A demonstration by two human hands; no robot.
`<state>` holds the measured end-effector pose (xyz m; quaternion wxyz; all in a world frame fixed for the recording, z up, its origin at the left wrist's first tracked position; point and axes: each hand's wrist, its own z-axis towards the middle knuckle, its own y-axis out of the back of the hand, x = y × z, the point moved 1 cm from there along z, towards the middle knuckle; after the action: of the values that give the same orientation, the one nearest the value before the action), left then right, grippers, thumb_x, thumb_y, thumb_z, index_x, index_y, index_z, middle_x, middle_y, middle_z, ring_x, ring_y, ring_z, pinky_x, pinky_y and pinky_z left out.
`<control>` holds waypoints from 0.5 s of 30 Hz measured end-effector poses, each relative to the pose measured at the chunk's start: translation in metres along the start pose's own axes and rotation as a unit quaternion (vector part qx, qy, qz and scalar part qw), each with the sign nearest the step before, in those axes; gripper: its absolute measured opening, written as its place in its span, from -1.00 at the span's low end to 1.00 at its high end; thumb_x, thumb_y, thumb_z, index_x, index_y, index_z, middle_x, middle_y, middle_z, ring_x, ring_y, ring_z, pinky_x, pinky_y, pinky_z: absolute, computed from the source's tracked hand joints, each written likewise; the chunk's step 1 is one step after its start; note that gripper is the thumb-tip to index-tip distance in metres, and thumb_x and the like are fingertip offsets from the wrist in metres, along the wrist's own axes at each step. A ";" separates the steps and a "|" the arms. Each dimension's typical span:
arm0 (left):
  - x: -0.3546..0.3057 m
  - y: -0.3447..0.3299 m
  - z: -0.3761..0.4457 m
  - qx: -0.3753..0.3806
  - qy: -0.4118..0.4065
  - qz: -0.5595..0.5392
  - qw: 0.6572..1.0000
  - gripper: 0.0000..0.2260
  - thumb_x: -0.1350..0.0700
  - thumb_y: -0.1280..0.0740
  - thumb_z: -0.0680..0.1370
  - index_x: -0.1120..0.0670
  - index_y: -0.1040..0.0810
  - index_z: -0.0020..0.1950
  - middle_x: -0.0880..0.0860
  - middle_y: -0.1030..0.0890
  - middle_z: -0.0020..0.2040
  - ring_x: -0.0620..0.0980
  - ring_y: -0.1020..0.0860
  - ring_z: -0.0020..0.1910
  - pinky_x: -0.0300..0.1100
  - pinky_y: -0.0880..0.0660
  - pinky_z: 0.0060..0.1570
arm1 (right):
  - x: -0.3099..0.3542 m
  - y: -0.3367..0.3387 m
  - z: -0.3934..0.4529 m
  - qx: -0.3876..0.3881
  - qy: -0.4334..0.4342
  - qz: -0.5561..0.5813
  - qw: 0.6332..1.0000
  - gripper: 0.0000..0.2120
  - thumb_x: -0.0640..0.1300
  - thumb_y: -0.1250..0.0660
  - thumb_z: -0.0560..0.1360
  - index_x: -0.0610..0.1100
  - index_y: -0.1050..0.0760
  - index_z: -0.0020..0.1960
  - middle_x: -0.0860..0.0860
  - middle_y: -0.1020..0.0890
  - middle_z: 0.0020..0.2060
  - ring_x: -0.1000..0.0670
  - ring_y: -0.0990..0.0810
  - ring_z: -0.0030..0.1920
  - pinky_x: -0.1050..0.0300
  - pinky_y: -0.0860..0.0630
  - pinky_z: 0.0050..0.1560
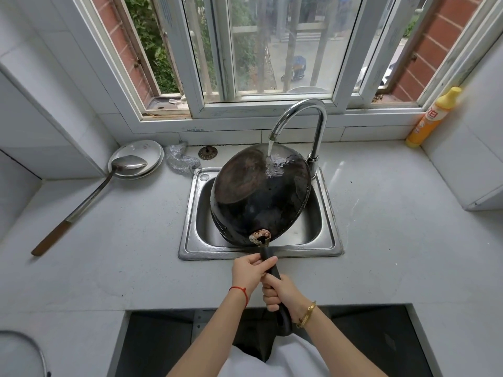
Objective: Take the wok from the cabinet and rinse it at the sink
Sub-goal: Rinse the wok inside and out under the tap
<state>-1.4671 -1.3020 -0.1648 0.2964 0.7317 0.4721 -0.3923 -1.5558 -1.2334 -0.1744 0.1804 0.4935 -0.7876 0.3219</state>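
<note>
Black round steel wok [261, 194] tilted bottom-up over the stainless sink [330, 235], under the chrome tap's [299, 115] stream. Left hand [251, 270] and right hand [277, 291] wrapped tight around its handle. Risk: wet handle twisting, wok dropping into sink.

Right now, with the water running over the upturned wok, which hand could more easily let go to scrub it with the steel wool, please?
Probably the left hand: the steel wool lies left of the sink, and the right hand also grips the wok handle.
</note>
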 end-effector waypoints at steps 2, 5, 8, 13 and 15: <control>0.003 0.001 -0.001 0.006 0.003 -0.003 1.000 -0.88 0.10 -0.51 0.43 -0.02 -0.67 -0.06 0.00 -0.73 -0.10 -0.09 -0.67 -0.03 -0.25 -0.57 -0.05 | -0.003 0.001 0.000 -0.002 -0.003 -0.002 1.000 -0.63 -0.10 -0.24 0.60 -0.08 -0.32 -0.38 0.03 -0.31 -0.52 0.09 -0.26 -0.57 0.28 -0.29 -0.57; 0.007 0.002 0.000 0.006 0.004 -0.003 1.000 -0.87 0.11 -0.52 0.43 -0.02 -0.67 -0.05 0.01 -0.73 -0.08 -0.08 -0.66 -0.02 -0.19 -0.58 0.03 | -0.006 0.000 0.000 -0.006 -0.004 -0.006 1.000 -0.64 -0.11 -0.24 0.60 -0.08 -0.34 -0.37 0.03 -0.33 -0.53 0.09 -0.27 -0.58 0.28 -0.30 -0.58; 0.009 0.003 0.000 0.009 0.004 -0.007 1.000 -0.85 0.12 -0.51 0.43 0.02 -0.68 -0.02 0.03 -0.73 -0.07 -0.06 -0.66 -0.01 -0.20 -0.58 0.01 | -0.007 0.000 0.000 -0.010 -0.004 -0.013 1.000 -0.64 -0.11 -0.23 0.60 -0.08 -0.34 -0.37 0.03 -0.34 -0.54 0.08 -0.28 -0.58 0.27 -0.31 -0.57; 0.013 0.005 0.000 0.010 0.005 0.000 1.000 -0.75 0.11 -0.51 0.43 0.12 -0.68 0.08 0.05 -0.73 -0.04 -0.06 -0.66 0.01 -0.22 -0.59 -0.01 | -0.012 -0.002 0.001 -0.010 -0.002 -0.005 1.000 -0.64 -0.09 -0.24 0.60 -0.09 -0.35 -0.37 0.03 -0.34 -0.53 0.09 -0.28 -0.57 0.27 -0.31 -0.56; 0.014 0.007 0.000 0.011 0.006 -0.002 1.000 -0.74 0.12 -0.51 0.43 0.14 -0.67 0.10 0.05 -0.72 -0.04 -0.06 -0.66 0.01 -0.24 -0.58 -0.04 | -0.013 -0.003 0.001 -0.009 -0.001 -0.003 1.000 -0.64 -0.09 -0.24 0.60 -0.08 -0.34 -0.37 0.03 -0.33 -0.53 0.09 -0.27 -0.57 0.27 -0.30 -0.57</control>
<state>-1.4575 -1.2979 -0.1764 0.2849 0.7363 0.4713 -0.3932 -1.5472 -1.2266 -0.1818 0.1848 0.4944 -0.7894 0.3135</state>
